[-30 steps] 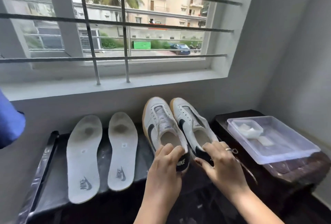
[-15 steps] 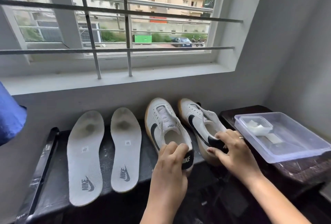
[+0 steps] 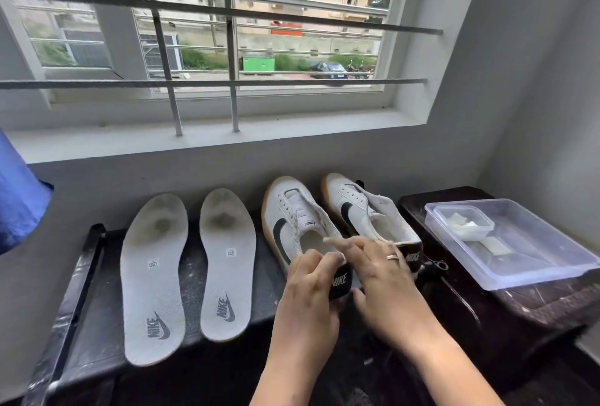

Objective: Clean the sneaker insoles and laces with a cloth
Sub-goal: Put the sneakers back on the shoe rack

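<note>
1. You are steadying the nearer sneaker (image 3: 292,211) at centre frame. Your left hand (image 3: 308,292) is curling its fingers over the black heel collar and gripping it.
2. Your right hand (image 3: 386,279) is reaching across the same collar with its fingers stretched nearly straight. It is blurring, and nothing is plainly showing in its grasp.
3. The two insoles (image 3: 154,269) are lying side by side on the dark worktop (image 3: 193,276) at lower left of the frame, well apart from both hands. They are showing grey stains at the toe end, so that is likely where the wiping is going to matter most.
4. The laces are not showing anywhere, and the eyelets are looking empty.
5. While you are handling this shoe, be keeping the heel grip firm. The second sneaker (image 3: 350,201) is sitting just beside it and is probably going to get nudged otherwise.
6. No cloth is plainly showing. White pieces are sitting in the clear tray (image 3: 535,259) at right of the frame, but what they are I cannot tell.
</note>
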The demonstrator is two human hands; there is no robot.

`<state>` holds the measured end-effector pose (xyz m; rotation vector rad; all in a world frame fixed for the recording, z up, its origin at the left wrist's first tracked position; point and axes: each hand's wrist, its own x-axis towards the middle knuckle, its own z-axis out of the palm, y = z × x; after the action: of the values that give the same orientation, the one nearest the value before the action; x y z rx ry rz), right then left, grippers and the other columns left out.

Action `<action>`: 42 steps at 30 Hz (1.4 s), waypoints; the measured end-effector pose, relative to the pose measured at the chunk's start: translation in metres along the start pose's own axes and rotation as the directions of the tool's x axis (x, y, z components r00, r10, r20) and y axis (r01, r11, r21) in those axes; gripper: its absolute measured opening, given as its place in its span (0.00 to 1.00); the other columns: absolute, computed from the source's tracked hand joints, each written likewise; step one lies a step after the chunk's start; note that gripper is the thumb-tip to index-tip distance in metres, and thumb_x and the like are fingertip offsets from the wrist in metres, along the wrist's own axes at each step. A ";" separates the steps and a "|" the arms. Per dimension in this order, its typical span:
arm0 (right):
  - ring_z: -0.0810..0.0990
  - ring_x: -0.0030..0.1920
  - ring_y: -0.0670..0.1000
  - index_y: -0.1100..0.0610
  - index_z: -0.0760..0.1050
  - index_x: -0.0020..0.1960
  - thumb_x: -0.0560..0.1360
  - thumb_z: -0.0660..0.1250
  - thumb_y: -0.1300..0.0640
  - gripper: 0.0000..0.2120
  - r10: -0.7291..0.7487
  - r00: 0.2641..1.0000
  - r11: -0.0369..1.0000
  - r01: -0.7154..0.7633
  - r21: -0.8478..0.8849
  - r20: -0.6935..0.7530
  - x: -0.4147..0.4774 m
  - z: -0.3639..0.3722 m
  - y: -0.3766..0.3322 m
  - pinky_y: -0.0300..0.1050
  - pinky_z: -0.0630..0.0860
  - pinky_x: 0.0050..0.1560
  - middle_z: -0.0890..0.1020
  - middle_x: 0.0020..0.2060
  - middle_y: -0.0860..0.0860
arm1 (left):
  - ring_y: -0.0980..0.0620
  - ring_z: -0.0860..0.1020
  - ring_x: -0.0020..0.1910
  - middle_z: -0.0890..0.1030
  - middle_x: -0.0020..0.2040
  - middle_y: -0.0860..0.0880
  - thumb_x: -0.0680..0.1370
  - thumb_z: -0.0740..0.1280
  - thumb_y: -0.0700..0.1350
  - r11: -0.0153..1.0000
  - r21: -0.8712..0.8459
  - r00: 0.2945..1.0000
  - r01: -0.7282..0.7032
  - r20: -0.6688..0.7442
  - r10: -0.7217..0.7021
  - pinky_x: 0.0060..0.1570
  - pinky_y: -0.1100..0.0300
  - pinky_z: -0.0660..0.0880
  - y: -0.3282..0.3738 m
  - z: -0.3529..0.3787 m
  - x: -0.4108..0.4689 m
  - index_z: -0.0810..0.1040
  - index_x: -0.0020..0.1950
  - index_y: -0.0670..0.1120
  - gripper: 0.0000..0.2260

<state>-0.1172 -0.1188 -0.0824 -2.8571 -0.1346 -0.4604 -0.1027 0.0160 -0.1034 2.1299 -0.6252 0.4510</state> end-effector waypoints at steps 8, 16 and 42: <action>0.75 0.52 0.45 0.40 0.64 0.56 0.59 0.67 0.41 0.26 0.098 0.986 0.944 -0.134 0.300 0.132 -0.007 -0.006 -0.009 0.45 0.75 0.49 0.76 0.46 0.37 | 0.69 0.63 0.58 0.66 0.54 0.61 0.66 0.68 0.32 0.996 -0.079 0.999 0.030 0.014 -0.029 0.58 0.81 0.57 -0.013 0.000 -0.002 0.72 0.59 0.59 0.29; 0.77 0.41 0.39 0.44 0.64 0.51 0.60 0.79 0.49 0.29 0.139 0.989 0.930 -0.147 0.337 0.048 -0.009 0.005 -0.007 0.32 0.72 0.42 0.77 0.39 0.38 | 0.63 0.56 0.74 0.62 0.72 0.55 0.64 0.70 0.34 0.971 -0.204 0.992 0.123 0.013 -0.123 0.67 0.75 0.54 -0.025 -0.005 -0.004 0.70 0.51 0.66 0.29; 0.78 0.54 0.44 0.37 0.56 0.71 0.71 0.71 0.62 0.39 0.285 0.958 0.860 -0.270 0.434 0.031 -0.031 0.004 -0.004 0.36 0.73 0.54 0.77 0.55 0.44 | 0.60 0.57 0.72 0.59 0.74 0.56 0.73 0.67 0.32 0.978 -0.141 0.988 0.154 0.002 -0.155 0.65 0.79 0.48 -0.003 0.025 -0.018 0.66 0.70 0.57 0.31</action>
<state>-0.1463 -0.1151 -0.0952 -2.3747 0.1629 -0.3631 -0.1128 0.0022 -0.1292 2.0232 -0.4683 0.3210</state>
